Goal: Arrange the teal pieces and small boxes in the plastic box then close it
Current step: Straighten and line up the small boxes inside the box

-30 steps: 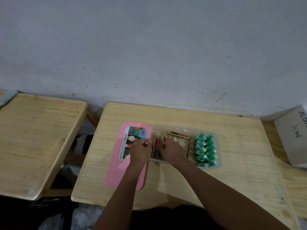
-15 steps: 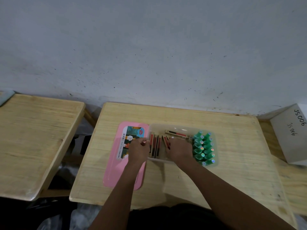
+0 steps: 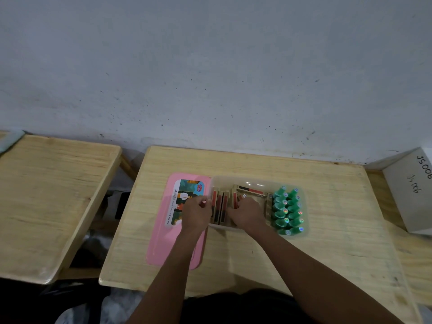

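Not much has changed in the last second. The teal pieces [image 3: 288, 210] sit in the same two neat rows at the right end of the plastic box [image 3: 275, 184], and the pink lid [image 3: 163, 242] hasn't budged: it lies flat on the tabletop [image 3: 327, 218] right up against the box's left side. The person's hands have stayed on the small boxes [image 3: 221, 208], most of which stand on edge in the left half of the plastic box, with one more lying flat along the far wall.

The left hand [image 3: 196, 212] is at the left end of that row with its fingers curled, and it looks to be pinching the outermost small box against the wall. The right hand [image 3: 249, 212] has crept only slightly along the row and now covers its middle, fingers bent down onto the boxes. Whether it's actually gripping one or just nudging them straight, can't tell, too small and a bit blurry.

So the filling looks basically done, since nothing loose shows on the tabletop, and this is probably the last squaring-up of the row. What's left is the lid. If any small box leans or sticks up above the rim, the lid likely won't seat, so the fiddling makes sense.
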`<state>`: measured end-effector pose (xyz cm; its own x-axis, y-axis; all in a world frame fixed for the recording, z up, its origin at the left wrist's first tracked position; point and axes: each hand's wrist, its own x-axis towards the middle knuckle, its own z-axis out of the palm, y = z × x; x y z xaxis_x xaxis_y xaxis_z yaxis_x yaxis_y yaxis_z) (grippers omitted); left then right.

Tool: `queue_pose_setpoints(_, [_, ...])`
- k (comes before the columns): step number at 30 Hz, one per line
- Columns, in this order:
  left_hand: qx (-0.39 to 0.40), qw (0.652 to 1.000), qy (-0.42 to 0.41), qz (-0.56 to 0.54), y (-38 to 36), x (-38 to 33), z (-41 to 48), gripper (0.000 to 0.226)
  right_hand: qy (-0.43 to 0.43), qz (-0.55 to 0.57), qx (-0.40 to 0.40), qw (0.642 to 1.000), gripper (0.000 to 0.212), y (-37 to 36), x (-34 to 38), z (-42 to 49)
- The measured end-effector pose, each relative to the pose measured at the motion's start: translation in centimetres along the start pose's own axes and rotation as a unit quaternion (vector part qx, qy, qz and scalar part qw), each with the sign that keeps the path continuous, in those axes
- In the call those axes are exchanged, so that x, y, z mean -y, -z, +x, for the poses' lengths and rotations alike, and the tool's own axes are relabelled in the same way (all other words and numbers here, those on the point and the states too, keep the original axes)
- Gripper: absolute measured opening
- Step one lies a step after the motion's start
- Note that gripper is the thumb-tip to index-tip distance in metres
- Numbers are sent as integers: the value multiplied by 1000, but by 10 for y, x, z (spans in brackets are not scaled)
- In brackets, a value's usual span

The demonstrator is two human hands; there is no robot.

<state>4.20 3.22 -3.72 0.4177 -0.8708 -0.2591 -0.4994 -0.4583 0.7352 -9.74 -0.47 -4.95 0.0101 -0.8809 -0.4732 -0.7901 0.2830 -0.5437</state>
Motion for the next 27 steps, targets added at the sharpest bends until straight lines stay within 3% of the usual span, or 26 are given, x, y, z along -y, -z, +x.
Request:
queue_pose_setpoints(14, [0, 1000, -7, 14, 0, 2, 0, 32, 96, 9, 75, 993, 23, -6, 14, 0])
queue_pose_setpoints(16, [-1, 1000, -9, 13, -1, 2, 0, 32, 82, -2, 38, 996, 25, 3, 7, -4])
queue_pose_setpoints(19, [-3, 1000, -10, 4, -1, 2, 0, 32, 60, -115, -68, 989, 22, 20, -6, -4])
queue_pose_setpoints(22, [-3, 1000, -12, 3, -1, 2, 0, 32, 48, -202, -68, 976, 15, 26, -13, -4])
queue_pose_setpoints(27, [-1, 1000, -7, -8, 0, 1, 0, 31, 75, -247, -80, 963, 17, 15, -11, -2])
